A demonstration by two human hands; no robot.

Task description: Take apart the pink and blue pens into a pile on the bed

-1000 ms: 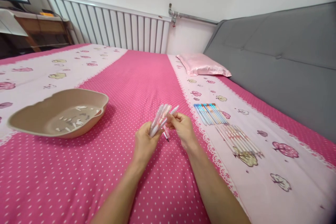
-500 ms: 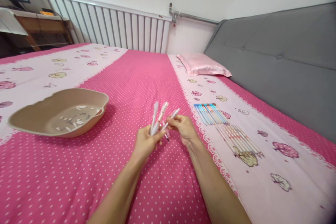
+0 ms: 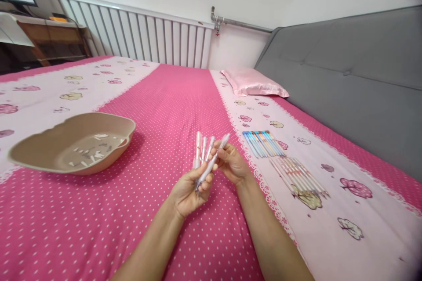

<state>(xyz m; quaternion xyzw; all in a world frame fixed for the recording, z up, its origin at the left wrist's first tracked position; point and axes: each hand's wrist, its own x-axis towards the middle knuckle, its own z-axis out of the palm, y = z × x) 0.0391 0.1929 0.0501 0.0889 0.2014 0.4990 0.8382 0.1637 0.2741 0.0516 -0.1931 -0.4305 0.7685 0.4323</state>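
My left hand [image 3: 190, 191] is curled around a small bundle of pale pink pens [image 3: 201, 151] that stand up out of its grip, above the pink dotted bedsheet [image 3: 171, 109]. My right hand [image 3: 231, 163] pinches one pen [image 3: 216, 158] near its upper end; that pen slants down into the fingers of the left hand. Both hands hover over the middle of the bed, between the bowl and the laid-out pens.
A beige bowl [image 3: 36, 158] with several small white pieces inside sits at the left. A row of blue pens [image 3: 263, 142] and a row of pink pens [image 3: 301, 175] lie on the pale strip at the right. A pink pillow [image 3: 253, 83] and grey headboard [image 3: 346, 74] lie beyond.
My left hand has dropped lower and turned palm up with the bundle. My right hand has moved the single pen down into the left hand's fingers. The loose pen part under the hands no longer shows.
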